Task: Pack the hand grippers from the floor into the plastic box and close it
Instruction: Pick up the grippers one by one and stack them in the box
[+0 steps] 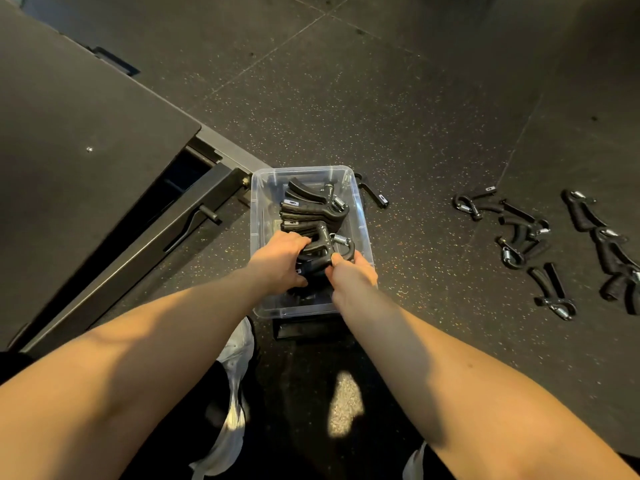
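While both hands are down in the box (257,216), each is closed on the near gripper (323,252). Left hand (280,261): fingers curled over the handle end, knuckles up. Right hand (355,273): thumb and fingers pinched on the head end, just below the spring; the fingers on the far side are hidden. Can't tell whether that's one unit or two pressed together under the palms. Box is clear plastic, lidless, sitting on the floor (415,109) between the forearms' ends. Inside it is a stack (311,209) of black grippers lying on their sides, handles toward the left wall, springs toward the right wall; the near gripper touches the stack's closest end. The near end of the box is mostly covered by the hands. Stray gripper (375,195) lies outside, just beside the far right corner of the box. Loose grippers (519,237) are scattered on the floor well apart to the right, and a further few reach the frame's right edge. Dark flat piece (304,329) is against the box's near edge; what it is can't be told. Bench (86,133) at left, white shoes (239,358) at the bottom.
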